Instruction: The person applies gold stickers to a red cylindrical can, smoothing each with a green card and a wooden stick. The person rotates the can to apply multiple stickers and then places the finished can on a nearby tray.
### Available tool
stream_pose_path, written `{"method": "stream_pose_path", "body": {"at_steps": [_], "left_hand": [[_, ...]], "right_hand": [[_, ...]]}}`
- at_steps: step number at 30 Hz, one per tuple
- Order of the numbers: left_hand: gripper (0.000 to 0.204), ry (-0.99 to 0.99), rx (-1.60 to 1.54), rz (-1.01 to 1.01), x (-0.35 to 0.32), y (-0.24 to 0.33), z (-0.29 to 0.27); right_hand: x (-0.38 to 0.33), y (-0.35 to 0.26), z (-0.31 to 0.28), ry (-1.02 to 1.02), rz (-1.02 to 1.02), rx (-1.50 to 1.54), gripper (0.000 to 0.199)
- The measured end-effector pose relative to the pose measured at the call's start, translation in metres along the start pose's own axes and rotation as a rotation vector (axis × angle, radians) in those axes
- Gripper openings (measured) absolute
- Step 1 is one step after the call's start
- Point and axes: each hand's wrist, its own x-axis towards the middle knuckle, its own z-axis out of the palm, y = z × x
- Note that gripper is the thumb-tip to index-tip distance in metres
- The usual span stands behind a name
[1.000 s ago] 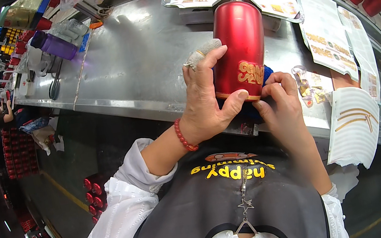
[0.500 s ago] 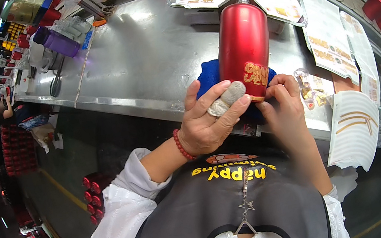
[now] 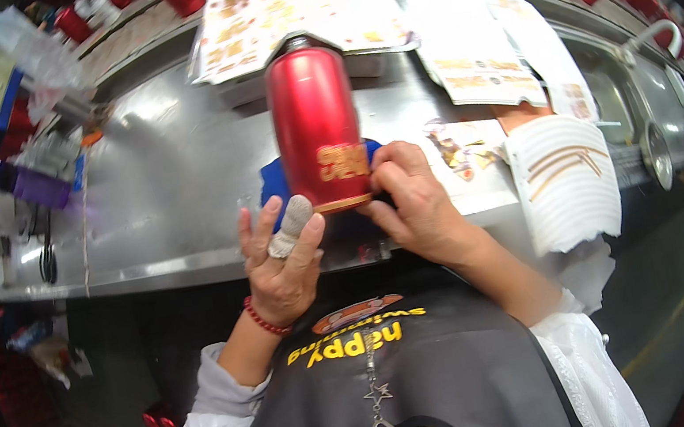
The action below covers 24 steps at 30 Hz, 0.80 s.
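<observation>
A red metal bottle point(image 3: 315, 115) lies propped on a blue cloth point(image 3: 273, 181), its neck pointing away and its base toward me. Gold ornament point(image 3: 343, 161) marks its side near the base, and a narrow gold band point(image 3: 344, 205) runs along the base edge. My left hand point(image 3: 279, 268) is beside the base's left, fingers spread, with pale wraps on a finger and a red bead bracelet at the wrist. At the right corner of the base, my right hand point(image 3: 413, 198) has its fingers curled and thumb close to the band; whatever they pinch is hidden.
Behind the bottle, printed decal sheets point(image 3: 301, 14) lie on a raised stand. More sheets point(image 3: 467, 42) are to the right, above a white ribbed sheet point(image 3: 569, 204) carrying thin brown curved strips. A purple bottle point(image 3: 33, 184) lies at left; a sink point(image 3: 607, 82) is far right.
The whole view has swung right, so bottle and hands appear farther left. My left fingers have drawn slightly away from the bottle's base. My right hand stays at the base's right corner.
</observation>
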Motion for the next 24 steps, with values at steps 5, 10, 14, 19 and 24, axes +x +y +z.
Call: {"method": "stream_pose_path", "body": {"at_steps": [5, 10, 14, 19, 24], "left_hand": [[0.035, -0.048, 0.15, 0.378, 0.052, -0.006, -0.007], [0.039, -0.089, 0.131, 0.423, 0.066, -0.003, -0.01], [0.028, 0.0, -0.027, 0.182, 0.043, -0.009, -0.002], [0.038, 0.074, -0.076, -0.067, 0.015, -0.018, 0.009], [0.044, 0.093, -0.127, -0.105, 0.018, -0.017, 0.018]], "right_hand": [[-0.002, 0.006, -0.025, -0.054, -0.036, 0.055, 0.02], [0.004, 0.074, -0.117, 0.108, 0.076, -0.213, 0.029], [-0.035, 0.213, -0.247, 0.332, 0.397, -0.907, 0.022], [-0.054, 0.285, -0.32, 0.217, 1.327, -0.169, 0.044], [-0.065, 0.307, -0.327, 0.199, 1.241, 0.002, 0.028]]}}
